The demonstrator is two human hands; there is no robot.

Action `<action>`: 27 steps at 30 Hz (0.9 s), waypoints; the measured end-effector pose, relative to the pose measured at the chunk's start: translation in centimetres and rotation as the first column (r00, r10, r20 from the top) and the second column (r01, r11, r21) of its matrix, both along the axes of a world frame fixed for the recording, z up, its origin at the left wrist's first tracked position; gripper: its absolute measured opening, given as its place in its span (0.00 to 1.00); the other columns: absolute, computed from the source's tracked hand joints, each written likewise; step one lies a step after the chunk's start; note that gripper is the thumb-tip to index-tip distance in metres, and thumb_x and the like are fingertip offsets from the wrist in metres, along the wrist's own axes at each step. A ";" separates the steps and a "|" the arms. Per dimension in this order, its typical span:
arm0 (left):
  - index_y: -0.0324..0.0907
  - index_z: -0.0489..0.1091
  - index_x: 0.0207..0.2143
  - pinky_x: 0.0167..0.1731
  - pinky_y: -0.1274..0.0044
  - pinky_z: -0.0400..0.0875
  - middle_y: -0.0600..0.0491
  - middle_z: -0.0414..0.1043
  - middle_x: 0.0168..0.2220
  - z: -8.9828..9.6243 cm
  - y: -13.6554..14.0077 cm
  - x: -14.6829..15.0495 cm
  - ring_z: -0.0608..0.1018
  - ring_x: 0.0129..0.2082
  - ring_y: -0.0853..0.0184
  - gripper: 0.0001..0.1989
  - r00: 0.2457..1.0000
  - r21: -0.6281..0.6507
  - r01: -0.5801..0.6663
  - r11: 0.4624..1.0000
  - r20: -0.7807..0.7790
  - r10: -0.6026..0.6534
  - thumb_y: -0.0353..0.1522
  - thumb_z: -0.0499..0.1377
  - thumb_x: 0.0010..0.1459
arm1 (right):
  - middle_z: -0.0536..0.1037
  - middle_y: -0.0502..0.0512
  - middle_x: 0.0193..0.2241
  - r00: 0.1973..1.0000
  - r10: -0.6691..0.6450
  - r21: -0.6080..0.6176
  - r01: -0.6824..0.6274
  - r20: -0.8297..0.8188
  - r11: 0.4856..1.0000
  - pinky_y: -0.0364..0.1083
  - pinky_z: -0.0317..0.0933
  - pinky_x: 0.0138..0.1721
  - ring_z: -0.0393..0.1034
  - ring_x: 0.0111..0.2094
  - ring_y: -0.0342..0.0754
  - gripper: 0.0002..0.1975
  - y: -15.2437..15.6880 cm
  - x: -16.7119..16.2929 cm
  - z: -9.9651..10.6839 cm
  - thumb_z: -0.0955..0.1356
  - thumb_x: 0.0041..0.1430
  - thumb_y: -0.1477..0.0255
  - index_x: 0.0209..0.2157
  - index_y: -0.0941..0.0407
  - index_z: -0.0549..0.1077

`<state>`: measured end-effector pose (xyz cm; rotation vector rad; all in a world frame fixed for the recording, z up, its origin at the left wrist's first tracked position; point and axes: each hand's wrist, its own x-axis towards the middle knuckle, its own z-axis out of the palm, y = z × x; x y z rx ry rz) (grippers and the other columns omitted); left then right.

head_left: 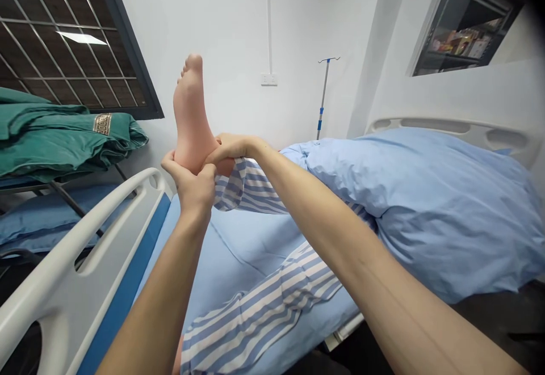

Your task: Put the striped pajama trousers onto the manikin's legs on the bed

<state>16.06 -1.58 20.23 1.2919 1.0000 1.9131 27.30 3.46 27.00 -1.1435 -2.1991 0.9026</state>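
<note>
A smooth pinkish foot (190, 114), like a manikin's, points toes up above the blue bed sheet (238, 239). Cupped under its heel is my left hand (191, 185), closed with the thumb on the near side. My right hand (227, 151) wraps the ankle just above the heel, close beside the left one. Below the ankle hangs the cuff of a blue-and-white striped trouser leg (264, 188). The other striped trouser leg (255, 312) lies flat along the near side of the bed. A blue quilt (426, 193) covers the upper body.
At the left stands the white bed end board (106, 222). Green folded cloth (63, 137) rests on a rack beyond it. An IV pole (323, 97) stands behind the bed, near a wall socket (269, 80). The headboard (434, 125) is at the right.
</note>
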 end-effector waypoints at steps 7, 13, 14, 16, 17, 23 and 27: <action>0.47 0.49 0.46 0.24 0.76 0.67 0.52 0.60 0.40 -0.4 0.1 -0.2 0.69 0.27 0.71 0.30 0.998 0.011 0.011 1.000 -0.056 -0.011 0.25 0.55 0.37 | 0.72 0.51 0.24 1.000 0.002 -0.003 -0.002 0.001 1.000 0.39 0.63 0.22 0.68 0.24 0.43 0.14 -0.2 -0.1 -0.2 0.70 0.37 0.71 0.30 0.62 0.70; 0.47 0.49 0.46 0.27 0.74 0.68 0.52 0.61 0.40 -0.8 0.2 -0.7 0.70 0.29 0.71 0.31 0.999 -0.013 0.006 1.000 -0.042 -0.007 0.26 0.56 0.37 | 0.72 0.51 0.24 1.000 -0.004 -0.022 0.004 0.000 1.000 0.39 0.64 0.22 0.68 0.24 0.42 0.14 -0.5 -0.5 -0.5 0.70 0.37 0.72 0.30 0.62 0.69; 0.47 0.49 0.46 0.27 0.73 0.69 0.52 0.61 0.40 -0.9 0.3 -0.8 0.70 0.28 0.71 0.32 0.999 -0.025 0.007 1.000 -0.046 -0.008 0.26 0.56 0.37 | 0.72 0.51 0.25 1.000 0.001 -0.022 -0.001 0.006 1.000 0.39 0.64 0.22 0.68 0.24 0.42 0.15 -0.5 -0.6 -0.6 0.70 0.37 0.72 0.31 0.62 0.69; 0.47 0.49 0.46 0.27 0.73 0.69 0.52 0.61 0.40 -1.1 0.5 -1.1 0.70 0.28 0.71 0.32 0.998 -0.046 0.015 0.999 -0.055 -0.017 0.26 0.57 0.36 | 0.72 0.52 0.25 1.000 0.015 -0.014 -0.014 0.022 1.000 0.40 0.64 0.23 0.68 0.24 0.42 0.16 -0.2 -0.7 -0.9 0.69 0.38 0.70 0.32 0.62 0.69; 0.47 0.49 0.46 0.26 0.73 0.69 0.52 0.61 0.40 -1.3 0.6 -1.4 0.70 0.28 0.71 0.32 0.998 -0.057 0.020 0.998 -0.053 -0.023 0.26 0.56 0.36 | 0.72 0.52 0.26 0.999 0.017 -0.006 -0.017 0.035 1.000 0.40 0.64 0.23 0.68 0.25 0.42 0.17 0.0 -0.8 -1.1 0.69 0.38 0.69 0.32 0.62 0.69; 0.47 0.50 0.45 0.24 0.76 0.69 0.53 0.62 0.39 -5.2 0.6 -3.9 0.71 0.26 0.73 0.31 0.997 -0.149 0.033 0.988 0.070 -0.023 0.26 0.56 0.36 | 0.72 0.51 0.26 0.983 0.022 0.022 -0.026 0.181 0.999 0.38 0.61 0.22 0.67 0.25 0.42 0.20 1.8 -3.8 -5.2 0.69 0.36 0.65 0.33 0.61 0.70; 0.46 0.55 0.40 0.24 0.77 0.68 0.56 0.64 0.33 -10.9 -0.2 -6.9 0.71 0.24 0.73 0.26 0.978 -0.302 0.043 0.952 0.207 0.022 0.24 0.55 0.34 | 0.73 0.50 0.26 0.947 0.088 -0.002 -0.092 0.309 0.996 0.38 0.60 0.22 0.68 0.26 0.44 0.24 2.1 -7.7 -11.3 0.70 0.33 0.61 0.34 0.59 0.70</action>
